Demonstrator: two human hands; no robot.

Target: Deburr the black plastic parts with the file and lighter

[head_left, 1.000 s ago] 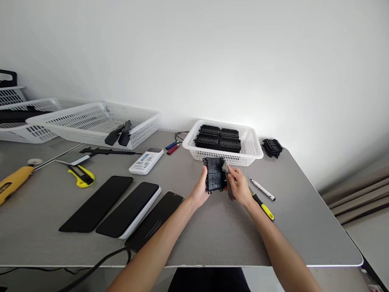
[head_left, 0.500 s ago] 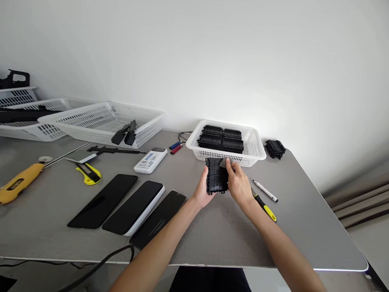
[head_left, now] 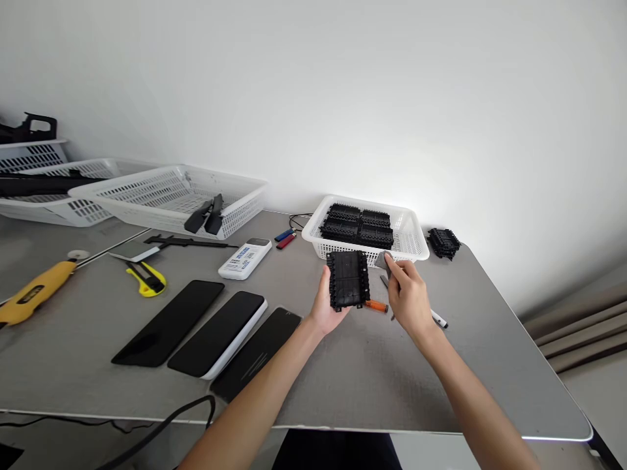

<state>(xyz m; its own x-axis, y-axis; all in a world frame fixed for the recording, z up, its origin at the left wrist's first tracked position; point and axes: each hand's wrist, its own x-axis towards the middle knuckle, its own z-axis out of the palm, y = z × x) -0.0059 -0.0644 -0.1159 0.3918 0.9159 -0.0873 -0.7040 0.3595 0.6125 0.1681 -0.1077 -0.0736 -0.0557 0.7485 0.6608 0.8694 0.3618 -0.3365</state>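
Note:
My left hand point(head_left: 327, 307) holds a black ribbed plastic block point(head_left: 347, 279) upright just above the grey table point(head_left: 353, 372), its fingers wrapped round the block's left side. My right hand point(head_left: 410, 297) is a little to the right of the block and apart from it, pinching a small grey piece point(head_left: 385, 260) between thumb and fingers. An orange-tipped tool point(head_left: 377, 305) lies on the table between the two hands. Right behind them stands a white basket point(head_left: 410, 243) with several more black blocks point(head_left: 357, 224) in it.
A white pen point(head_left: 438, 319) lies by my right wrist and a loose black block point(head_left: 443, 242) at the far right. Three dark flat phones point(head_left: 215, 331), a remote point(head_left: 244, 257), yellow cutters point(head_left: 145, 277) and more white baskets point(head_left: 161, 196) fill the left.
My right hand has pulled away to the right from the block, still pinching the grey piece. The left hand has turned the block more upright. The orange-tipped tool has come into view.

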